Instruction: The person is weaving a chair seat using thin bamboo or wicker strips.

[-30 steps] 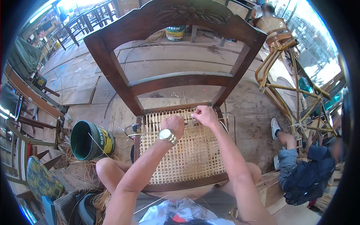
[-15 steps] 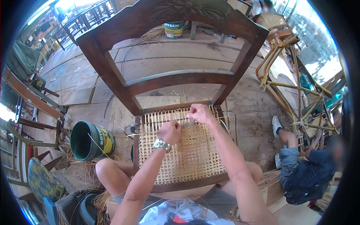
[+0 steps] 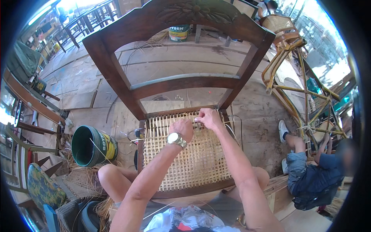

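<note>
A dark wooden chair [image 3: 181, 84] with a carved top rail stands in front of me. Its seat is a woven cane lattice [image 3: 189, 174], with mostly lengthwise strands towards the backrest and a tight grid nearer me. My left hand [image 3: 182, 129], with a metal watch at its wrist, is closed over the far part of the weave, its fingertips partly hidden by the back of the hand. Beside it, my right hand [image 3: 208, 118] pinches a thin cane strand between thumb and forefinger. The two hands' fingertips nearly meet; the strand itself is hard to make out.
A green bucket [image 3: 87, 149] lies tilted left of the chair, near loose cane fibres. Another bucket [image 3: 178, 33] stands beyond the backrest. At right, a person [image 3: 317, 178] sits by a bamboo-like chair frame [image 3: 305, 91]. A camouflage-patterned cushion [image 3: 44, 185] is at lower left.
My left hand has shifted right and slightly up, closer to the right hand, and its wrist has turned so the watch face shows. The right hand has moved slightly right.
</note>
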Demonstrator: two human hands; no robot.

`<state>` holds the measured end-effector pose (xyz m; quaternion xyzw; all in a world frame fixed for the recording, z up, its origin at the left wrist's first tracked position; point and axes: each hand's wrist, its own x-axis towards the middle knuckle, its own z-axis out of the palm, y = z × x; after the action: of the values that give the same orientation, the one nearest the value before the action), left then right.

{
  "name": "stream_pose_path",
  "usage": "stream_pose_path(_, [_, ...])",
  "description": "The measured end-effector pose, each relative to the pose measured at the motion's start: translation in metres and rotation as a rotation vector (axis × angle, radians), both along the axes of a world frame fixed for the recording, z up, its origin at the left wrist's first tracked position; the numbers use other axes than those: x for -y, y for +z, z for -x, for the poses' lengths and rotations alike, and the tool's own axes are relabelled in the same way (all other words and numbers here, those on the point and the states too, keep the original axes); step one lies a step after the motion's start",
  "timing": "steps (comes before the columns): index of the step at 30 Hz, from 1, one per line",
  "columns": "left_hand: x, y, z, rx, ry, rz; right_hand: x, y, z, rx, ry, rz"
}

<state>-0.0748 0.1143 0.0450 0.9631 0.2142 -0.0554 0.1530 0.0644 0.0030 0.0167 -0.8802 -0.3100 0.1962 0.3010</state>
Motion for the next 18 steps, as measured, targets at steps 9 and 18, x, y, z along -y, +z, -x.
stream_pose_path(9, [-0.013,-0.026,0.019,0.1,0.169,0.3,0.006,-0.011,-0.011,-0.051,0.003,-0.001])
stream_pose_path(18, [-0.024,-0.007,-0.004,-0.093,-0.084,0.298,0.03,0.009,0.004,-0.419,-0.133,-0.485])
